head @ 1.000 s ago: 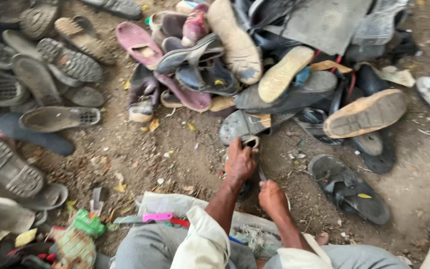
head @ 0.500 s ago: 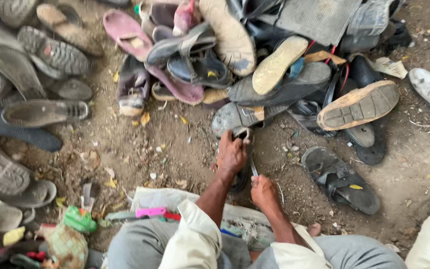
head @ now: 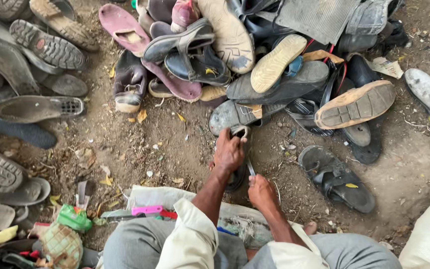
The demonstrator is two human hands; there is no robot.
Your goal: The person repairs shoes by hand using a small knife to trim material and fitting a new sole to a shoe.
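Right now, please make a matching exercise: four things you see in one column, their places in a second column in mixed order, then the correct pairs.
Things:
1. left hand
2. right hand
3. pink sole
4. black sandal

Places:
A. alone on the dirt, right of the hands
B. top of the picture, left part of the shoe pile
C. on the upper end of the dark shoe
D. low beside the dark shoe, nearer the knees, holding a thin tool

Pairs: 1-C, 2-D, 3-B, 4-A
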